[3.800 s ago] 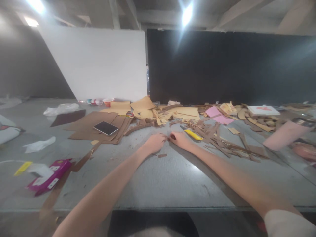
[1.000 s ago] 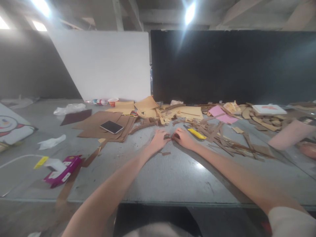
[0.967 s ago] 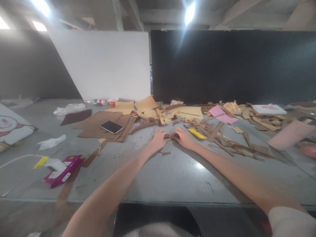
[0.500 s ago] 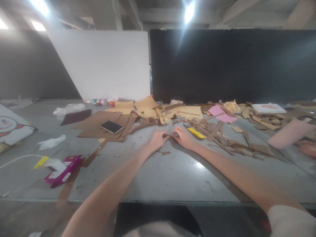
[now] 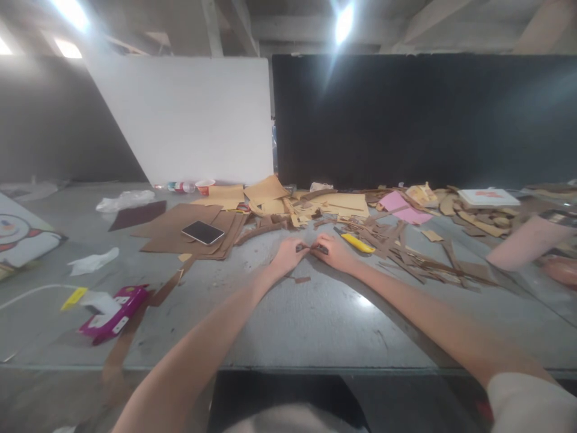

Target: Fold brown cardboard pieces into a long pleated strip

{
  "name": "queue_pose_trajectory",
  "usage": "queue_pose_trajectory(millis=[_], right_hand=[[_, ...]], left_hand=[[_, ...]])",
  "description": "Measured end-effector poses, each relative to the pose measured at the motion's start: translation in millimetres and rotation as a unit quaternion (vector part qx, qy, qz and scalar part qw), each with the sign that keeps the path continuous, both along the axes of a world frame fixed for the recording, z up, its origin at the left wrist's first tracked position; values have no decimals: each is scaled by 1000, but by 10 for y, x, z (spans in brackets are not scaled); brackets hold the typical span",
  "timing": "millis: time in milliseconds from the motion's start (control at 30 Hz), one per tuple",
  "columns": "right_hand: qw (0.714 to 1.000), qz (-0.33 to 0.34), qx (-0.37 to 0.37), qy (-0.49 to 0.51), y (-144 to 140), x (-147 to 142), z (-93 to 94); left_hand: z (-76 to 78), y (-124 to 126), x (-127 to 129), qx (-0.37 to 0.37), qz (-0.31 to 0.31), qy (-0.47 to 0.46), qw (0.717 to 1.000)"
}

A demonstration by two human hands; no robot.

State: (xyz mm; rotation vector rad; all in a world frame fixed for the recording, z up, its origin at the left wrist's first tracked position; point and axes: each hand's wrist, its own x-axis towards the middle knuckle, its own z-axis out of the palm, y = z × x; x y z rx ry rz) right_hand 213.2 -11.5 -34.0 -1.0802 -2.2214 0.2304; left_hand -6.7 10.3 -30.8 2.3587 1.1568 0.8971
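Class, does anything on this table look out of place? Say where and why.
Yes: the brown scraps beside the right hand lie in a loose jumble, with a yellow cutter at their edge. The phone, an electronic device, also seems odd lying on the brown sheets.

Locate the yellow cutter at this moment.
In the head view, the yellow cutter lies right of centre on the table, beside the right hand, at the brown strips' left edge.
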Motion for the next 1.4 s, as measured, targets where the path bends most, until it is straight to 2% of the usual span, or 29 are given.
queue_pose_trajectory(millis=[433, 533, 633, 733, 867, 1000, 1100, 1233, 1400], right_hand=[[1000, -3, 12, 14, 29, 12, -37], [1000, -5, 15, 1, 25, 17, -43], [997, -38, 52, -45, 32, 35, -41], [980, -72, 119, -140, 39, 72, -18], [943, -58, 189, -266, 29, 118, 33], [922, -49, 222, -313, -1, 127, 85], [914, -18, 235, -330, -7, 158, 126], [917, 39, 238, -316, 31, 262, 126], [948, 50, 207, -235, 116, 367, 6]], left_hand=[[-48, 40, -7, 33, -13, 7, 999], [-37, 23, -4, 44, -23, 13, 999], [-31, 1, 2, 72, -31, 20, 997], [-36, -24, 5, 107, -22, 47, 993], [-28, -58, 2, 114, -59, 143, 981], [19, -87, 0, 117, -82, 209, 967], [55, -108, 12, 138, -86, 252, 954], [74, -132, 49, 154, -79, 291, 941], [69, -155, 58, 153, -80, 289, 942]])
